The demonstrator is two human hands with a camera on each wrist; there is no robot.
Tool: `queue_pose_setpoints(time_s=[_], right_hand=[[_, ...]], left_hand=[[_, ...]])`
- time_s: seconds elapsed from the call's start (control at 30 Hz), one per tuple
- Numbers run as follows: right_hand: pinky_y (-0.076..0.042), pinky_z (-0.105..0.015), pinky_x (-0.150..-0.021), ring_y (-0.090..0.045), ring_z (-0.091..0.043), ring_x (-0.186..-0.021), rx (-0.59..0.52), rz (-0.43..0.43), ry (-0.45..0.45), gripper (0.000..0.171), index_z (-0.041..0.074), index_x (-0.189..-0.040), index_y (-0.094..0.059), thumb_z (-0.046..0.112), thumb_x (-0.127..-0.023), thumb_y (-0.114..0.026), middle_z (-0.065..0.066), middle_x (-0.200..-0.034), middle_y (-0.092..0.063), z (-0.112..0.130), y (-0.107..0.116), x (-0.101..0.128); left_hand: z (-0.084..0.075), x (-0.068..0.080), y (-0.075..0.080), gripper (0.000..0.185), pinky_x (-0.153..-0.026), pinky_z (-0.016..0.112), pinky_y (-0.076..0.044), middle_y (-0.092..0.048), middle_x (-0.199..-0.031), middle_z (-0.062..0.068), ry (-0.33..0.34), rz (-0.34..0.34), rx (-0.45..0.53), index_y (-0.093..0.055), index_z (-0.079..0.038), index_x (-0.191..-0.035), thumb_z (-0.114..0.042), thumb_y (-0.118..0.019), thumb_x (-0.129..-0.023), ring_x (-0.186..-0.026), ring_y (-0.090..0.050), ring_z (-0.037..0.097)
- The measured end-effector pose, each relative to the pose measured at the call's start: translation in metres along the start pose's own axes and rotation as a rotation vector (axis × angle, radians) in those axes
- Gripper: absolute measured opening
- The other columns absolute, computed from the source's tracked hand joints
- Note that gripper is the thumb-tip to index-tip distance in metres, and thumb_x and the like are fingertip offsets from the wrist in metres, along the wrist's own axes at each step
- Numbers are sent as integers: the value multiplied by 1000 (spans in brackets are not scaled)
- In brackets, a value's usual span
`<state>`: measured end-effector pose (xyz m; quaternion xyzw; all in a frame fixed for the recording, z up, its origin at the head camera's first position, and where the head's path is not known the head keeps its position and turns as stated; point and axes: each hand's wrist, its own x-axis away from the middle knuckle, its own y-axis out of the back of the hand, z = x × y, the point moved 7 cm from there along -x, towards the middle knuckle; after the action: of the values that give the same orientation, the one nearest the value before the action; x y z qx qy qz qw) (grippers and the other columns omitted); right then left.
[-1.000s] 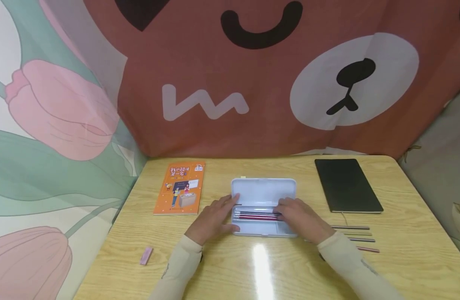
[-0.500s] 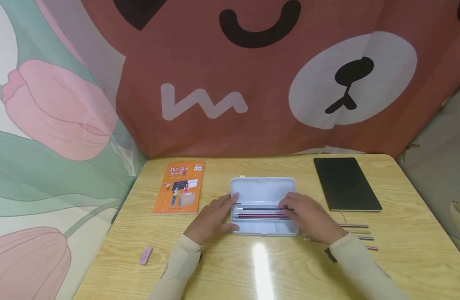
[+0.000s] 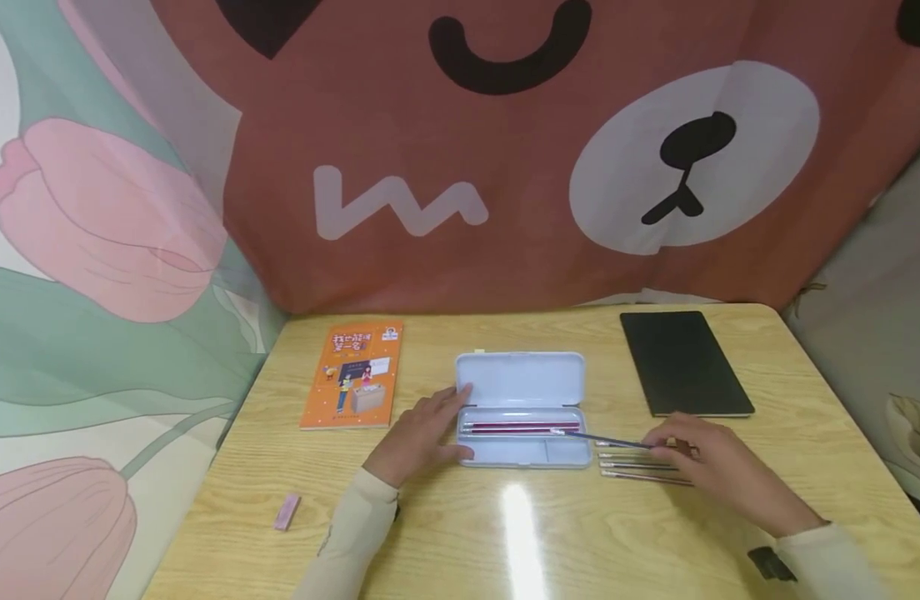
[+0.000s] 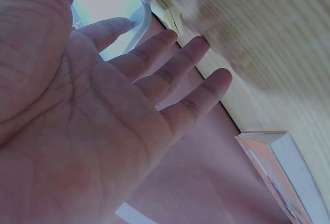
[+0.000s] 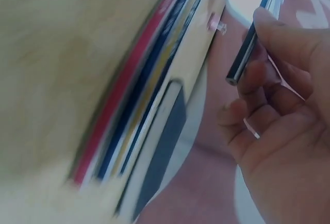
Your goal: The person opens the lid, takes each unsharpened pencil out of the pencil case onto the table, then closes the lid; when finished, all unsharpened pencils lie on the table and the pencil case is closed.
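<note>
My right hand pinches a dark pencil by its rear end; the tip points left over the right edge of the case. My left hand, fingers straight, rests against the case's left end. Best to keep the case braced and lower the pencil parallel to the pencils in the tray. The loose pencils lie on the worktop just beside my right grip.
</note>
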<state>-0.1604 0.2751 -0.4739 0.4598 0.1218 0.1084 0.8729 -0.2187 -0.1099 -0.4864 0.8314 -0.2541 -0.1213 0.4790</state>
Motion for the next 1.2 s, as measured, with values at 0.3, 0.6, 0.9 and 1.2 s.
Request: queue_pose_setpoints(time_s=[0.3, 0.6, 0.9, 1.2], right_hand=[[-51, -18, -64, -54, 12, -82, 22, -32, 45, 33, 30, -99, -80, 1, -86, -90, 20, -92, -67, -36, 7, 52], [-56, -21, -68, -53, 13, -84, 89, 37, 11, 32, 30, -97, -81, 2, -84, -91, 21, -95, -64, -55, 0, 69], [-60, -28, -75, -55, 11, -89, 194, 51, -76, 33, 37, -96, -80, 9, -85, -93, 18, -100, -68, -59, -1, 64], [-54, -22, -67, -54, 12, -85, 190, -68, 97, 39, 33, -93, -80, 3, -74, -97, 22, -94, -65, -53, 0, 67]], left_hand=[[5, -1, -1, 98, -122, 70, -43, -43, -174, 21, 18, 0, -15, -33, -13, -175, -34, -88, -95, -151, -51, 48], [6, 0, -3, 99, -121, 71, -44, -43, -173, 22, 11, -4, 1, -34, -12, -174, -34, -88, -95, -150, -51, 48], [4, -1, -3, 97, -121, 70, -45, -45, -172, 22, 2, -9, 5, -35, -11, -174, -32, -88, -95, -149, -52, 48], [3, -1, -2, 97, -122, 67, -45, -45, -171, 22, -12, -13, -1, -34, -10, -174, -31, -88, -96, -149, -53, 48]])
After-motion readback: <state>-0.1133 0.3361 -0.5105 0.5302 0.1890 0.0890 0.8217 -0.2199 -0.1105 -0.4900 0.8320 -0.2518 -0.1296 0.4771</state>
